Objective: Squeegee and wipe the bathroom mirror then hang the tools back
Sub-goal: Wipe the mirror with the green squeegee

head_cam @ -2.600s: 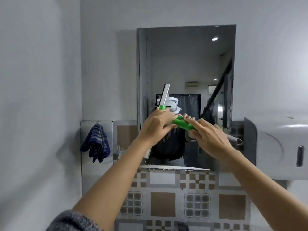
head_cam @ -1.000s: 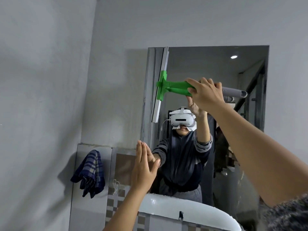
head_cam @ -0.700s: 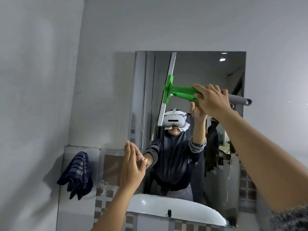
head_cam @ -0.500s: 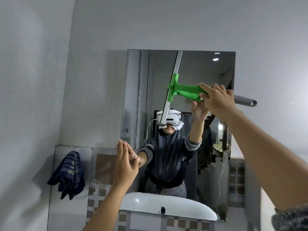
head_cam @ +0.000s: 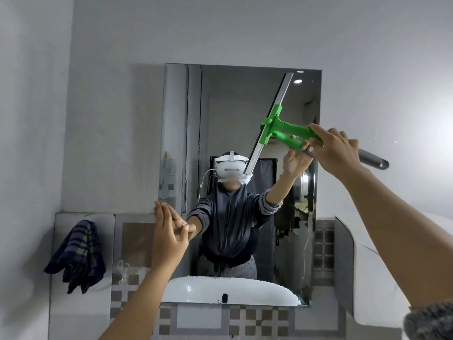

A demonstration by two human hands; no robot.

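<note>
Head view, looking up at the mirror (head_cam: 235,106) on the grey wall, and the right hand (head_cam: 337,149) is up high at the mirror's right edge, fingers wrapped tight around the green handle of the squeegee (head_cam: 277,123). The grey end of the handle sticks out past the hand, over the wall to the right. The blade runs on a slant, its top end near the mirror's upper right corner, its lower end down toward the middle of the glass; it looks to be against the glass, though actual contact is hard to judge from here. Down low, the left hand (head_cam: 169,239) is raised at the mirror's lower left corner, palm flat and facing the glass, fingers straight and together, holding nothing; its fingertips seem to meet their reflection, but whether they touch the glass I cannot tell. The mirror shows the person in a dark striped-sleeve top with a white headset, both arms reaching forward. Off to the left, a dark blue checked cloth (head_cam: 78,256) hangs on the tiled wall panel, well apart from both hands. Below the mirror there is a band of brown and white patterned tiles (head_cam: 257,320), and a white dispenser (head_cam: 367,278) bulges out on the right wall just beside the mirror's lower right edge.
</note>
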